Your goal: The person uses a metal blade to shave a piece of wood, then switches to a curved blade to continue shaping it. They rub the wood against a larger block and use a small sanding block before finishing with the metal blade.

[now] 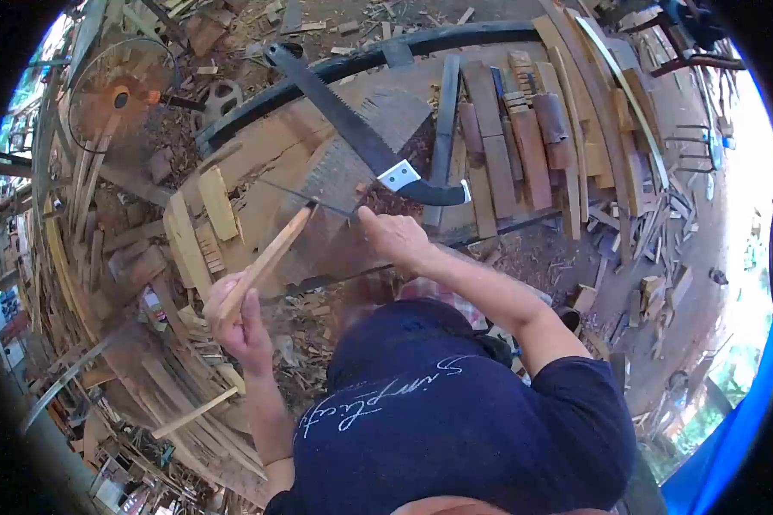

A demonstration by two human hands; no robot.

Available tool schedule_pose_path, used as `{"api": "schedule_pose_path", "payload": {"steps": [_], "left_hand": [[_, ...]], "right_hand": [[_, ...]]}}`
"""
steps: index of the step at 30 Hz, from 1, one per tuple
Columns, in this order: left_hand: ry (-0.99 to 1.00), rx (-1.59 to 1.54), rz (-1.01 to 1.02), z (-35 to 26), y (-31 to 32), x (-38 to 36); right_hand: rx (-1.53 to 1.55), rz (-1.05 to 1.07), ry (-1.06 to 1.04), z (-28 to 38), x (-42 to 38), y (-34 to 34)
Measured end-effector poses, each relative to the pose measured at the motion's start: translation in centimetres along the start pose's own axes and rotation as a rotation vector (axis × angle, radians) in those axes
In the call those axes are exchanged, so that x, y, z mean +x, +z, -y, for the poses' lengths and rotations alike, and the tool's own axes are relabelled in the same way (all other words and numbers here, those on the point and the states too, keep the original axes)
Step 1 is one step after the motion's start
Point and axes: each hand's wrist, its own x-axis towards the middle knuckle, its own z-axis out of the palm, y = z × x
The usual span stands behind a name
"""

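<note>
The left hand (246, 333) gripped a wooden stick (272, 253) slanting forward-right, its tip nearer the right hand (397, 239), which clutched a thin dark strip (333, 209).

Bright daylight is coming in along the right edge, where green foliage (701, 426) is showing beside a blue sheet (732, 433). A round, orange-centred fan (121, 99) in a wire guard is standing at the upper left. Wood offcuts (653, 296) and shavings (550, 257) are littering the floor (694, 219) around the bench (270, 153), while long timber strips (193, 421) are lying at the lower left.
</note>
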Motion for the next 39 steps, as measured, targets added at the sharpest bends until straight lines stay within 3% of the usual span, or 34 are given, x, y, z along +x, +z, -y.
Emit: {"api": "schedule_pose_path", "payload": {"steps": [3, 6, 7, 13, 16, 17, 20, 25, 26, 28, 31, 33, 36, 39], "left_hand": [[-0.024, -0.001, 0.004, 0.0, -0.2, 0.0], [-0.06, 0.041, -0.048, 0.6, -0.4, -0.5], [-0.086, 0.085, -0.105, 0.9, -0.3, -0.7], [-0.217, 0.085, -0.222, 1.2, -0.8, -0.1], [-0.243, 0.058, -0.233, 1.1, -0.9, -0.1], [-0.244, 0.061, -0.231, 1.3, -1.1, -0.2], [-0.249, -0.022, -0.243, 2.7, -1.6, -1.2], [-0.457, -0.288, -0.336, 3.3, -2.6, -2.0], [-0.46, -0.285, -0.334, 3.0, -2.5, -2.0], [-0.241, -0.06, -0.185, 1.7, -1.9, -1.8], [-0.336, 0.122, -0.135, 3.0, -2.3, -3.1], [-0.323, 0.033, -0.174, 2.7, -2.0, -2.7], [-0.293, -0.03, -0.231, 2.5, -1.2, -1.8], [-0.285, -0.063, -0.269, 2.0, -0.9, -1.3]], "right_hand": [[-0.023, 0.044, -0.043, 1.9, -1.5, -0.9], [0.014, -0.081, -0.068, 0.0, -0.8, 1.4], [0.0, -0.037, 0.019, -0.8, 0.3, 1.5], [0.002, 0.046, 0.012, 2.6, -0.4, -1.2], [0.053, -0.061, -0.284, 5.8, -3.1, -2.2], [0.056, -0.059, -0.283, 5.7, -2.9, -1.9], [0.063, -0.079, -0.289, 4.5, -1.5, 0.0], [0.074, -0.028, -0.272, 6.5, -1.9, -0.2], [0.126, -0.045, -0.293, 6.8, -2.7, -0.4], [0.097, -0.086, -0.298, 7.7, -3.8, -1.7], [-0.001, -0.114, -0.229, 5.1, -2.5, -1.3], [-0.018, -0.007, -0.031, 1.3, 0.0, 0.1], [-0.024, -0.009, 0.044, 0.2, 0.9, 0.3], [0.012, -0.03, -0.093, 2.4, -0.8, -0.1]]}}
